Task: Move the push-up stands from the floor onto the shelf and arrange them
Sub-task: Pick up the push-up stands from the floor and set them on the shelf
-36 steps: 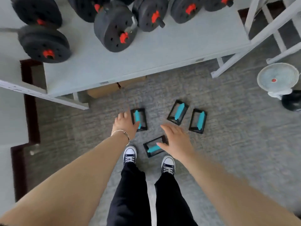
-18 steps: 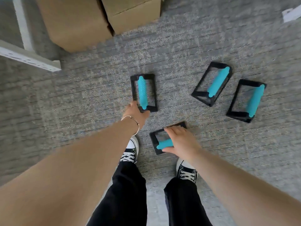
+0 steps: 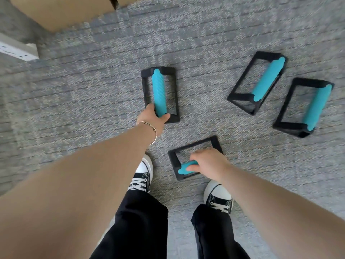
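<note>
Teal ribbed grips on black frames mark four push-up stands, all down on the grey carpet (image 3: 89, 94) and none yet on the shelf. The shelf is out of the head view, except perhaps for a white bar (image 3: 16, 51) at the carpet's left edge, near the cardboard boxes (image 3: 61, 10). The left hand (image 3: 154, 118) curls fingers and thumb round the near end of the grip of the first stand (image 3: 160, 86), ahead of the left shoe (image 3: 142, 176). Holding it by the bar looks like the natural carrying hold. The right hand (image 3: 209, 163) wraps most of the grip of the second stand (image 3: 172, 161), which is turned crosswise just ahead of the right shoe (image 3: 218, 195). Two spare stands, one (image 3: 265, 81) beside the other (image 3: 313, 107), sit untouched to the right, well apart from both hands. Taking one in each hand probably halves the trips; whether either frame has left the carpet I cannot tell.
</note>
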Tool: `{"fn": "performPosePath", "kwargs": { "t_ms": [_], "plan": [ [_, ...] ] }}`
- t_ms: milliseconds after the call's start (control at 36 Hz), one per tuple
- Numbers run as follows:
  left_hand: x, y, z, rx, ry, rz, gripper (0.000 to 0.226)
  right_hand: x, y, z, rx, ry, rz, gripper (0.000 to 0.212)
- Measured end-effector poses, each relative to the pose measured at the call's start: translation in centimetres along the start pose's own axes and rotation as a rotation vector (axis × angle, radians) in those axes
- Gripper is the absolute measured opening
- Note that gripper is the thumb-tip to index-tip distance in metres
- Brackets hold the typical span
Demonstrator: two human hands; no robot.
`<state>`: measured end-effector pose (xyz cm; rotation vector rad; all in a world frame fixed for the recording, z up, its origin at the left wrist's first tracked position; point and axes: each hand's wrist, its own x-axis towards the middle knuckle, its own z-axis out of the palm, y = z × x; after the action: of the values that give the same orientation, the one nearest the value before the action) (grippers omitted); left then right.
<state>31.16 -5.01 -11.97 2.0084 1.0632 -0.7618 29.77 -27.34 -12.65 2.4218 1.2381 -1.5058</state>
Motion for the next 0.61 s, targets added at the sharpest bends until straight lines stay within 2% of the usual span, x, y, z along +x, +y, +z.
{"fn": "performPosePath", "kwargs": {
  "t_ms": [167,333,417,472,528,611],
  "plan": [
    [-1.5,0.0,-0.9,-0.067,-0.028,0.010,0.045,-0.6,-0.3,-1.1,0.034,-0.017,0.032,0.046],
    [-7.5,1.4,-4.9,-0.016,-0.045,0.011,0.042,-6.5,-1.7,-5.7,0.171,0.131,0.160,0.046],
    [-12.5,2.9,-8.4,-0.016,-0.035,-0.009,0.047,-11.5,-2.7,-9.1,0.307,0.146,0.301,0.045],
    [-16.6,4.2,-10.8,-0.014,-0.007,-0.024,0.048,-15.6,-3.7,-11.8,0.485,0.177,0.394,0.041],
    [-21.0,5.8,-13.3,-0.058,0.007,-0.038,0.050,-20.1,-4.9,-15.0,0.657,0.228,0.471,0.039],
    [-28.0,8.7,-17.1,-0.138,0.028,-0.028,0.049,-27.0,-6.8,-19.9,0.769,0.316,0.535,0.030]
  ]
}}
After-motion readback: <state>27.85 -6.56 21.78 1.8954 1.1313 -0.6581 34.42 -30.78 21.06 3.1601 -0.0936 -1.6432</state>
